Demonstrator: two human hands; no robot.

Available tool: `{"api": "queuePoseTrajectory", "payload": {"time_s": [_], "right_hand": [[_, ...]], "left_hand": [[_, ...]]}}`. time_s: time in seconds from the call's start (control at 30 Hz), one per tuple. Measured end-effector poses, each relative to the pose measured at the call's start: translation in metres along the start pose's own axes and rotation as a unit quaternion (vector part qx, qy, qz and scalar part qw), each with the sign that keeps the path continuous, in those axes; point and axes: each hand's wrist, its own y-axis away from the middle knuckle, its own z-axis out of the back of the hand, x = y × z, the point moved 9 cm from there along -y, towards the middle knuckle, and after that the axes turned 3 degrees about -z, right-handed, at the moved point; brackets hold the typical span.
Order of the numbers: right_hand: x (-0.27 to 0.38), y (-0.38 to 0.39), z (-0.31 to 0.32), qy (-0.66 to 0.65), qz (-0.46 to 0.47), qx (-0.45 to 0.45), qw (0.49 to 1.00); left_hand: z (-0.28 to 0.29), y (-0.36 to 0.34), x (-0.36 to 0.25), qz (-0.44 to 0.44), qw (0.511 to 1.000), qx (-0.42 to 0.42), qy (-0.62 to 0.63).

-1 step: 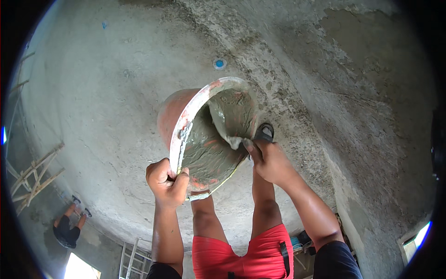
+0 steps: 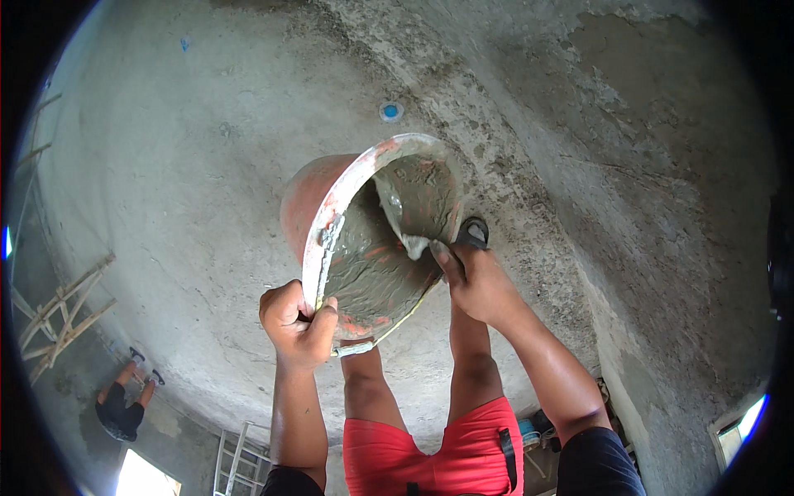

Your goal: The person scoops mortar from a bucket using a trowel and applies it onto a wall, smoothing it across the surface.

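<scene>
A tilted pink bucket (image 2: 302, 215) is held above my legs, its pale-rimmed mouth toward me and grey wet mortar (image 2: 372, 281) coating the inside. My left hand (image 2: 298, 326) is closed on its near-left rim, beside the cord handle (image 2: 397, 326). My right hand (image 2: 475, 285) grips a mortar-smeared trowel (image 2: 397, 215) at the bucket's right side; the blade lies inside against the mortar. A sandalled foot (image 2: 475, 231) shows just beyond that hand.
Rough concrete floor (image 2: 190, 165) surrounds me, with a small blue disc (image 2: 390, 112) beyond the bucket. Wooden trestles (image 2: 62, 318) stand at left, another person (image 2: 120, 409) below them. A metal ladder (image 2: 240, 459) is at the bottom. A concrete surface (image 2: 670, 207) runs along the right.
The bucket's far rim and my right hand with the trowel have shifted very slightly upward. My left hand keeps its grip.
</scene>
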Motion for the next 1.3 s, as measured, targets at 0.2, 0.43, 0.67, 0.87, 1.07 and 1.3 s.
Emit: {"api": "queuePoseTrajectory", "payload": {"time_s": [0.2, 0.43, 0.67, 0.87, 1.07, 1.3], "right_hand": [[0.000, -0.015, -0.006, -0.090, 0.039, -0.033, 0.995], [-0.017, -0.009, -0.039, -0.277, -0.104, 0.175, 0.939], [-0.029, -0.008, -0.061, -0.484, -0.126, 0.250, 0.829], [-0.025, 0.023, -0.049, -0.534, -0.105, 0.298, 0.784], [-0.033, 0.048, -0.028, -0.449, 0.013, 0.296, 0.843], [-0.044, 0.057, 0.011, -0.262, 0.032, 0.117, 0.957]], "left_hand": [[-0.017, -0.022, -0.034, -0.049, 0.997, 0.056, 0.008], [-0.024, -0.026, -0.038, -0.059, 0.992, 0.113, 0.004], [-0.016, -0.022, -0.032, -0.039, 0.996, 0.074, 0.003], [-0.002, -0.013, -0.018, -0.013, 0.999, 0.012, 0.033], [-0.009, -0.012, -0.025, -0.023, 0.999, 0.008, 0.027], [-0.004, -0.008, -0.019, -0.001, 1.000, 0.019, 0.017]]}}
